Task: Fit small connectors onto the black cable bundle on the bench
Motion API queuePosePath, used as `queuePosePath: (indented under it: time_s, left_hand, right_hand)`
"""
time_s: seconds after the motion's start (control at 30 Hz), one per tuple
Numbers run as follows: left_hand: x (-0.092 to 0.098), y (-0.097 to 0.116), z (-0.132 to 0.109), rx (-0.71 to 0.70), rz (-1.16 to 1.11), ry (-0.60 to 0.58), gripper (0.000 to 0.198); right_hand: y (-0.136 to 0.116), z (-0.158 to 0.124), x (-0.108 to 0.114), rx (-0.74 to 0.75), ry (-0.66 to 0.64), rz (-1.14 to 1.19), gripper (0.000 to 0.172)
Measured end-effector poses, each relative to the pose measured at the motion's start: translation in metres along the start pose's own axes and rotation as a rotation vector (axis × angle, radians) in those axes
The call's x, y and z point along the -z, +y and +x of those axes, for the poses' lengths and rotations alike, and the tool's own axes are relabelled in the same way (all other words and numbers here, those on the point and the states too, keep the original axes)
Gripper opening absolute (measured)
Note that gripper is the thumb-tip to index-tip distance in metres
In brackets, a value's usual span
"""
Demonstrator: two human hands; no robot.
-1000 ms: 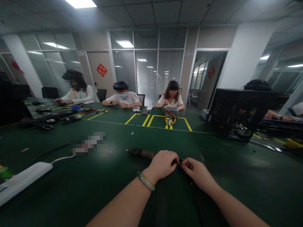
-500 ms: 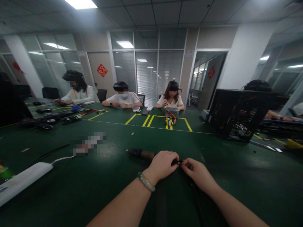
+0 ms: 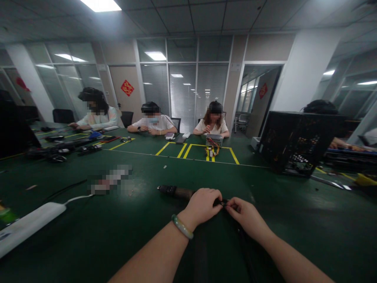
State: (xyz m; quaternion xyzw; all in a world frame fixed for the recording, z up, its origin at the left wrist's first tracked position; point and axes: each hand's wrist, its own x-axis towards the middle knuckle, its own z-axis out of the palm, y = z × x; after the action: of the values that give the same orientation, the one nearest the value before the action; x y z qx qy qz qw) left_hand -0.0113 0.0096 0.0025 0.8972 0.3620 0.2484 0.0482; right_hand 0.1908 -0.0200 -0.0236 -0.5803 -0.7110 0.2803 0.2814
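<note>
My left hand (image 3: 202, 205) is curled over the near end of a dark cylindrical tool (image 3: 175, 191) that lies on the green table (image 3: 88, 236). A pale green bangle (image 3: 182, 226) sits on that wrist. My right hand (image 3: 246, 215) meets the left one, fingers pinched on a small dark part (image 3: 224, 203) between the two hands. Black straps or cables (image 3: 243, 243) run from there toward me. What exactly the fingers pinch is too small to name.
A white power strip (image 3: 28, 225) with its cord lies at the left. A black open computer case (image 3: 297, 142) stands at the right. Three people sit across the table, one behind a power supply with coloured wires (image 3: 213, 144). Yellow tape lines (image 3: 188, 150) mark the far side.
</note>
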Motion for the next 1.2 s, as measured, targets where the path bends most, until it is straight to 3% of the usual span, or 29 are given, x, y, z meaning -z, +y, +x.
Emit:
queuePosePath:
  time_s: [0.67,0.87,1.03,1.2]
  left_hand:
    - [-0.0001,-0.001,0.0005,-0.046,-0.031,-0.018,0.008]
    - [-0.0004,0.0001,0.0004,0.019,-0.012,-0.008,0.014]
    - [0.0012,-0.0001,0.001,-0.033,-0.043,-0.029,0.008]
    - [0.0007,-0.0001,0.0002,-0.012,-0.039,-0.017,0.015]
  right_hand:
    - [0.0022,0.0008,-0.0004,-0.009,0.0,-0.011,0.02]
    - [-0.0032,-0.002,0.002,-0.013,-0.017,0.017,0.019]
    - [-0.0066,-0.0035,0.0043,0.003,-0.03,0.024,0.018]
    - [-0.0042,-0.0029,0.004,0.0,-0.034,0.025,0.018]
